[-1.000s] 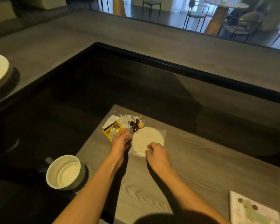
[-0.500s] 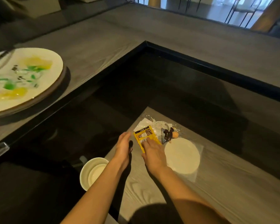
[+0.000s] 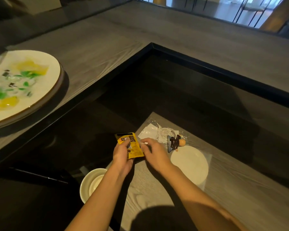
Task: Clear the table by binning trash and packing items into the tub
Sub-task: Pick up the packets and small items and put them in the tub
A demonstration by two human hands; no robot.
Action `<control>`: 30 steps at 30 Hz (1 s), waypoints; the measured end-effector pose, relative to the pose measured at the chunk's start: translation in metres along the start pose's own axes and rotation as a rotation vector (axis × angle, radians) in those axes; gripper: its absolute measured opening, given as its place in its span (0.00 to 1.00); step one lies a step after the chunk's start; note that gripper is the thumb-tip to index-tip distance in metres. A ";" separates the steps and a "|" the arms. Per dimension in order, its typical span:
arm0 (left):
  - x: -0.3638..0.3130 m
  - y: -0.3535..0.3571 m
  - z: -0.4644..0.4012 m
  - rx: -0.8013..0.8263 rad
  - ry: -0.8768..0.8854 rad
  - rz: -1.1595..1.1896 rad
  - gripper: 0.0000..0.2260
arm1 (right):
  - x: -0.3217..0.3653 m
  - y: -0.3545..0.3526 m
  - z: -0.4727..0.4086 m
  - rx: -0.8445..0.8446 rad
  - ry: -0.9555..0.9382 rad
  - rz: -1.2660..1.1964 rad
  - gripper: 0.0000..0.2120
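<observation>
At the table's near corner, a yellow sachet was pinched by the left hand while the right hand fingers closed on a small scrap, which could easily be dropped over the edge.

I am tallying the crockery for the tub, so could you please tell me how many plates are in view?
2. A large plate with yellow and green scraps sits on the upper counter at left; a small white plate lies on the lower table beside the right hand. Others may be out of frame.
</observation>
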State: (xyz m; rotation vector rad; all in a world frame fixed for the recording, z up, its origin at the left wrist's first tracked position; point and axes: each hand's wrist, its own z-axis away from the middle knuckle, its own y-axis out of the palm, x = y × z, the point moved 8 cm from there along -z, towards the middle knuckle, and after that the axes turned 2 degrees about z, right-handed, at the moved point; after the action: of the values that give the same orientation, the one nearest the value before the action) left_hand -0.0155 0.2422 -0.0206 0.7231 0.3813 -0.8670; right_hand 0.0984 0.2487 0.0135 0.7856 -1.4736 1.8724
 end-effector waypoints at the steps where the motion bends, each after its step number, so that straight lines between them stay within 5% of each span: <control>1: -0.002 0.001 0.001 -0.022 0.006 -0.006 0.13 | -0.006 -0.002 -0.008 -0.016 0.020 0.118 0.16; 5: -0.006 0.002 0.002 -0.095 0.021 -0.039 0.13 | -0.016 0.013 -0.021 0.049 -0.039 0.523 0.17; 10: -0.005 -0.001 -0.002 -0.104 0.030 -0.046 0.14 | -0.010 0.008 -0.010 -0.078 -0.103 0.742 0.15; 12: -0.002 0.002 0.000 -0.063 0.030 -0.039 0.15 | -0.012 0.002 -0.009 -0.147 -0.091 0.608 0.12; 16: 0.012 0.015 0.007 0.135 -0.069 -0.035 0.22 | -0.005 -0.027 0.008 -0.313 -0.022 -0.117 0.04; 20: 0.022 0.020 0.005 0.231 -0.129 0.031 0.26 | 0.017 -0.007 0.030 0.031 -0.194 -0.073 0.06; 22: 0.026 0.019 0.004 0.188 -0.114 -0.024 0.22 | 0.008 -0.016 0.027 -0.046 -0.153 -0.071 0.09; 25: 0.027 0.021 0.004 0.126 -0.103 -0.048 0.16 | -0.017 -0.040 0.008 -0.250 -0.008 0.311 0.17; 28: 0.025 0.022 0.004 0.077 -0.077 -0.060 0.18 | -0.038 -0.034 -0.004 -0.116 0.086 0.784 0.28; 30: 0.025 0.021 0.003 0.060 -0.064 -0.080 0.19 | -0.041 -0.030 -0.004 -0.096 0.073 0.890 0.25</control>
State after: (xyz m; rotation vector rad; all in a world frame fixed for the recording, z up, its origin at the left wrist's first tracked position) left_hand 0.0163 0.2353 -0.0247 0.7371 0.3298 -0.9784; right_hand 0.1474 0.2533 -0.0006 -0.0361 -2.0390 2.3667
